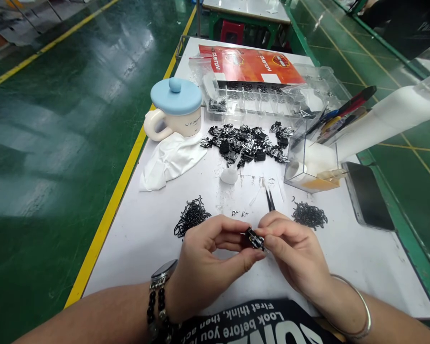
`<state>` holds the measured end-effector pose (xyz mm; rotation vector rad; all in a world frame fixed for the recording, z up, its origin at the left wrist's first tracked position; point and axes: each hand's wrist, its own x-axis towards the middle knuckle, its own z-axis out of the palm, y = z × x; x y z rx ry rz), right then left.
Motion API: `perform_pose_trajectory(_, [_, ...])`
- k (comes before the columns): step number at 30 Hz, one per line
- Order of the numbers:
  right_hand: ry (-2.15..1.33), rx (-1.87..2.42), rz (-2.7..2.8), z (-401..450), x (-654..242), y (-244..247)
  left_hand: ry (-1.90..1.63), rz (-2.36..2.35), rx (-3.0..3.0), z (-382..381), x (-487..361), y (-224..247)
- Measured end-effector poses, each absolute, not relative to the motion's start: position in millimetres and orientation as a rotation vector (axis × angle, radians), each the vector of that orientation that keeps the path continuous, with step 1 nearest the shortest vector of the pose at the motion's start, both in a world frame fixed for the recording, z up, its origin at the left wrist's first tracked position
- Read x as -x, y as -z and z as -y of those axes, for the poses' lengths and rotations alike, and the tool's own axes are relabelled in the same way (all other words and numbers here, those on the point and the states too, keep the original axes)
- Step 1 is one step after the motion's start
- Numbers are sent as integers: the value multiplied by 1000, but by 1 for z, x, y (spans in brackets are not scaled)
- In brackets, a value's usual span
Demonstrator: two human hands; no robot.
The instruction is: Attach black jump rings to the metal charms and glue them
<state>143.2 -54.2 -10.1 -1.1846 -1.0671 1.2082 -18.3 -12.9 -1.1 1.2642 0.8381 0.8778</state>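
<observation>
At seven o'clock lay a heap of curved black pieces point(192, 217); the left hand's grip point(211, 263) pinched the small black-and-silver part point(255, 239) at five o'clock, the right hand's grip point(297, 253) pinching its right end. Any slackening might have dropped it onto the white surface point(361, 277)!

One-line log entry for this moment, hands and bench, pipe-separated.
Left hand: holding small black part | right hand: pinching at its side | black-and-silver parts: heaped beyond white bottle | phone: right side of table
</observation>
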Motion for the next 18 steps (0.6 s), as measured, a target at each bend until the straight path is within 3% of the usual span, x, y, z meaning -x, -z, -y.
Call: perform_pose_trajectory(18, [-1069,1212,1189,62,-138,12,-917,-830,-1334,12,18,2])
